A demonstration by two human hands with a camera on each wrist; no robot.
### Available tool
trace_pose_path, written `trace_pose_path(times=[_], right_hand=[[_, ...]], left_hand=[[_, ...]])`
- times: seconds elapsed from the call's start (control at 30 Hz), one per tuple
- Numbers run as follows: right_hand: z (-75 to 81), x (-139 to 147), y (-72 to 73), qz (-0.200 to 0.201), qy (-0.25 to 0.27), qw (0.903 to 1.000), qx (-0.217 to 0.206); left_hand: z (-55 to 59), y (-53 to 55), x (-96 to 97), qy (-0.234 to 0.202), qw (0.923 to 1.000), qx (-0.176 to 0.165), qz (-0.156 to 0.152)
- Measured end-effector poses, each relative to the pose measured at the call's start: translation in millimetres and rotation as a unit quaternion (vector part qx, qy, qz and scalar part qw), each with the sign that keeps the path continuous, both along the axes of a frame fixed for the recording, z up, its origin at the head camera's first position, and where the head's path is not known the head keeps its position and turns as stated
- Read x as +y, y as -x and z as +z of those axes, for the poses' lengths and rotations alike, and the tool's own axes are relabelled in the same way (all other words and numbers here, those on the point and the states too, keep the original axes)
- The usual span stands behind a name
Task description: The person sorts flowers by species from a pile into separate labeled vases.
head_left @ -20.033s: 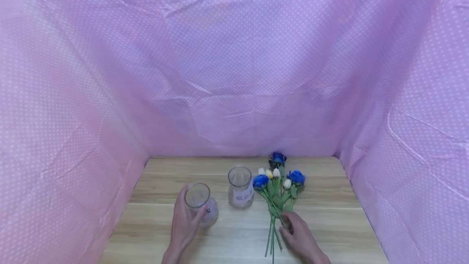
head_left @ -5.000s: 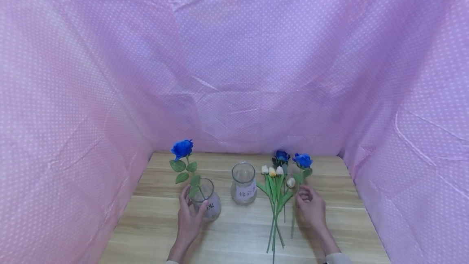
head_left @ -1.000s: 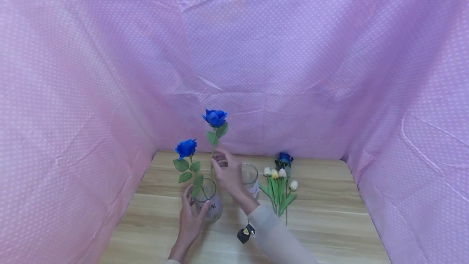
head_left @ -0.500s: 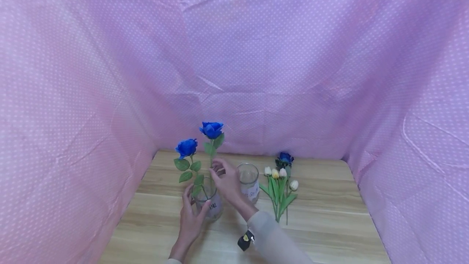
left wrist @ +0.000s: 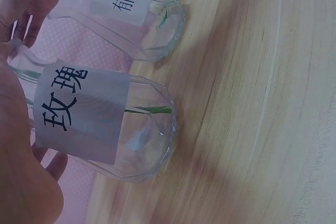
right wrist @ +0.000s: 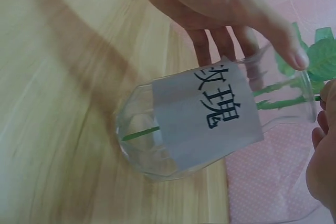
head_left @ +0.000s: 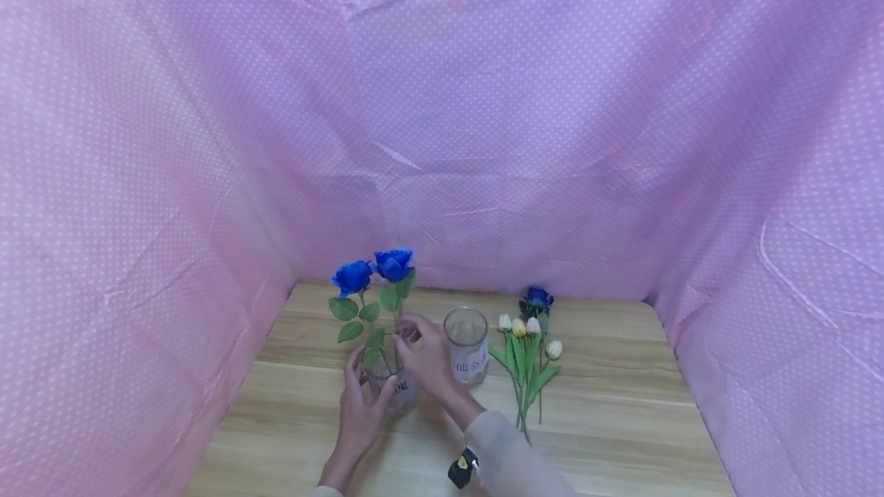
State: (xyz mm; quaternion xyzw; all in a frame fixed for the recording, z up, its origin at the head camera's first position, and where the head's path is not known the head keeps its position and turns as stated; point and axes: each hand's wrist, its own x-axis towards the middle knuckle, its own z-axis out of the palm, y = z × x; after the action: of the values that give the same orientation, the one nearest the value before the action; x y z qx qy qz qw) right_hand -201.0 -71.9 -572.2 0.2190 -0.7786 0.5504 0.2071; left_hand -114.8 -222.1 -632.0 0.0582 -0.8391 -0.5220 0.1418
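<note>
My left hand (head_left: pixel 357 414) grips a clear glass vase (head_left: pixel 404 399) at its neck, fingers behind and thumb in front. A white label (right wrist: pixel 210 116) with black characters faces out from the vase. One blue rose (head_left: pixel 351 278) leans in it to the left. Over the mouth, my right hand (head_left: pixel 430 359) pinches the stem of a second blue rose (head_left: pixel 394 264). In the right wrist view, two green stems (right wrist: pixel 281 102) run through the neck, and one reaches close to the vase's bottom. The right hand shows only partly there, at the right edge.
Right of the held vase stands another labelled glass vase (head_left: pixel 466 351). Several pale tulips (head_left: pixel 528 363) lie farther right, with a dark blue rose (head_left: pixel 538 300) behind them. Polka-dotted pink cloth (head_left: pixel 442 136) walls the wooden table (head_left: pixel 621 405) at the back and sides.
Over the last second, my right hand has lowered the second blue rose into the vase; earlier it took that rose from the right. My left hand stays on the vase.
</note>
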Motion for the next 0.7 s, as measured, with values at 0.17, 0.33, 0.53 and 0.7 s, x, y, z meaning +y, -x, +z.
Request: trace_pose_path(times=[0.17, 0.33, 0.53, 0.7], right_hand=[[-5.5, 1, -1.4, -0.004, -0.004, 0.9999, 0.013], [-7.8, 2, -2.9, -0.006, -0.011, 0.9999, 0.011], [-10.8, 5, -4.7, 0.002, -0.017, 0.9998, -0.01], [-14.1, 5, -4.8, 0.006, -0.015, 0.9997, 0.016]], left_hand=[[-0.5, 0.2, 0.4, 0.0, 1.0, 0.003, -0.003], [-1.1, 1.0, 0.5, -0.006, 1.0, 0.006, -0.004], [1.3, 0.5, 1.0, -0.008, 1.0, 0.002, -0.003], [1.2, 0.5, 1.2, -0.006, 1.0, -0.004, -0.001]])
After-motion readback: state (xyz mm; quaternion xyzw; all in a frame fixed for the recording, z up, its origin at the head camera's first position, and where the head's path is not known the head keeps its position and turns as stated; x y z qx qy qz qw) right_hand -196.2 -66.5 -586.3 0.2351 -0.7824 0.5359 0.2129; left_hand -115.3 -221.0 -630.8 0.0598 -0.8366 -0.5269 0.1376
